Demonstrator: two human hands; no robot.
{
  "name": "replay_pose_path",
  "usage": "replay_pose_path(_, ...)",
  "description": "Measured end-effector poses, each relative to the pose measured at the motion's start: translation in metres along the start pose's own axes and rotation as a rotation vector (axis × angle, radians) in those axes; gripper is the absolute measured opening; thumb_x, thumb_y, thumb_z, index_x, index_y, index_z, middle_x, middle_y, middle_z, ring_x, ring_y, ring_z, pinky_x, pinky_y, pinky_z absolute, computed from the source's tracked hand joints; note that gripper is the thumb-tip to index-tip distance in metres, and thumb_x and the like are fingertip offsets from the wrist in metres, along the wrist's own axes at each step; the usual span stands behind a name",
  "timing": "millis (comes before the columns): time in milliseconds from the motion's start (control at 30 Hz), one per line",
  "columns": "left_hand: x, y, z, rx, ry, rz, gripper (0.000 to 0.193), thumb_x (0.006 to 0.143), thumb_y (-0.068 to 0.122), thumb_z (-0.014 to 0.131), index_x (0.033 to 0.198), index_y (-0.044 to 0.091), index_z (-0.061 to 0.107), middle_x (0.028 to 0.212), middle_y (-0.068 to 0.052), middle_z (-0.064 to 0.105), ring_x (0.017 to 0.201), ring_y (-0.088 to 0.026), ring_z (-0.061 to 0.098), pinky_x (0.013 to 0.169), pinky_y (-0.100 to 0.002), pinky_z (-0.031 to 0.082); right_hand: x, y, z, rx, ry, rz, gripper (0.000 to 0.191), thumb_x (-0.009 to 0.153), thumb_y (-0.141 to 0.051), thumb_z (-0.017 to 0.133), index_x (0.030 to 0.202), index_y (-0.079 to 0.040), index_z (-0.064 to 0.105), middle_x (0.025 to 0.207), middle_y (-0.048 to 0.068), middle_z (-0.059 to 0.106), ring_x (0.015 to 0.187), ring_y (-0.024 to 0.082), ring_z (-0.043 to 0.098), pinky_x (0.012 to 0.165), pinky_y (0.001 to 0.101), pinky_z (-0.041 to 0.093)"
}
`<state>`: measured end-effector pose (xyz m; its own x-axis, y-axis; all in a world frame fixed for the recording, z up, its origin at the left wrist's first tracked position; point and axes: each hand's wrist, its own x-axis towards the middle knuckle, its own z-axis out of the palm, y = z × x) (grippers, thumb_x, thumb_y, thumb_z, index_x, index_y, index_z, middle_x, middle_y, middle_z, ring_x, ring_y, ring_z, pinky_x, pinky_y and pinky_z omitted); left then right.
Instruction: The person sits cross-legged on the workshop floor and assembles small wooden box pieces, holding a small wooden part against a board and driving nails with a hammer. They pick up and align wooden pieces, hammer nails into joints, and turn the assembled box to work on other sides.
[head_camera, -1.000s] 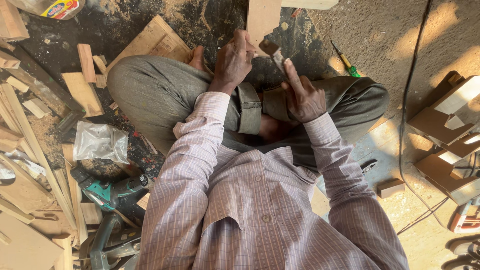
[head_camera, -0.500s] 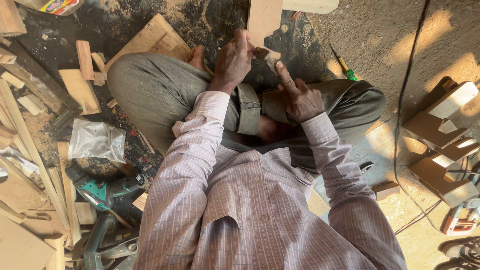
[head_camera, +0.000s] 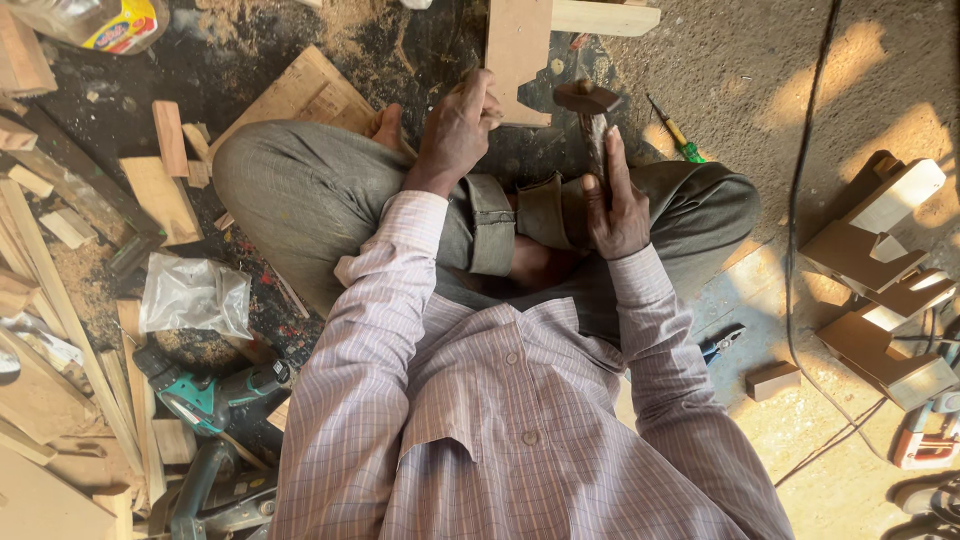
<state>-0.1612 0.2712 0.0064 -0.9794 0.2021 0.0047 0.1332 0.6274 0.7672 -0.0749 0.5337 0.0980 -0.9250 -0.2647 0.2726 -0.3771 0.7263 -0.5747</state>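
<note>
Left hand (head_camera: 458, 125) pinches the pale upright wooden board (head_camera: 518, 55) on the floor, right hand (head_camera: 612, 205) grips a rusty wooden-handled hammer (head_camera: 588, 105) just beside it; short, square taps likely suit best.

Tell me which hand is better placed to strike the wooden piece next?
The right hand: it holds the hammer, whose head sits raised beside the wooden piece. The left hand grips that piece's edge, probably steadying it.

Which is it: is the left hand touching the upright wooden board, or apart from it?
Touching: the head view shows the left hand gripping the wooden board's lower edge.
</note>
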Motion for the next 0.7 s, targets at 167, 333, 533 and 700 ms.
replay_pose_path(167,0.012,-0.010,-0.006,0.533,-0.077,0.308,0.054,0.089,-0.005,0.070,0.133,0.027,0.067,0.156,-0.003,0.053,0.146,-0.026,0.042,0.123,-0.049,0.035,-0.017,0.014,0.001,0.367,0.024,0.387,0.065,0.119,-0.022,0.056,0.172,-0.010,0.020,0.088,0.006,0.064,0.069,0.017,0.057,0.063,0.0329,0.050)
replay_pose_path(333,0.047,-0.006,-0.020,0.917,-0.267,0.662,0.039,0.103,0.026,0.061,0.140,0.034,0.064,0.164,0.007,0.044,0.157,-0.019,0.029,0.132,-0.049,0.011,-0.013,0.019,0.001,0.727,0.086,0.574,0.070,0.118,-0.023,0.054,0.173,-0.017,0.011,0.073,-0.002,0.049,0.057,0.006,0.043,0.051,0.0230,0.041)
replay_pose_path(533,0.053,0.026,-0.044,1.332,-0.258,1.026,0.048,0.098,0.040,0.048,0.146,0.036,0.053,0.163,0.009,0.039,0.153,-0.014,0.026,0.129,-0.045,0.009,-0.011,0.017,-0.005,0.758,0.112,0.605,0.069,0.118,-0.022,0.053,0.173,-0.019,0.012,0.071,-0.002,0.048,0.055,0.006,0.042,0.049,0.0233,0.041)
replay_pose_path(700,0.050,0.038,-0.031,1.283,-0.264,1.000,0.044,0.107,0.045,0.051,0.141,0.017,0.058,0.159,-0.003,0.049,0.155,-0.024,0.031,0.131,-0.047,0.014,-0.012,0.021,-0.004,0.781,0.126,0.618,0.068,0.119,-0.021,0.053,0.173,-0.020,0.013,0.071,-0.002,0.048,0.055,0.007,0.043,0.051,0.0232,0.041)
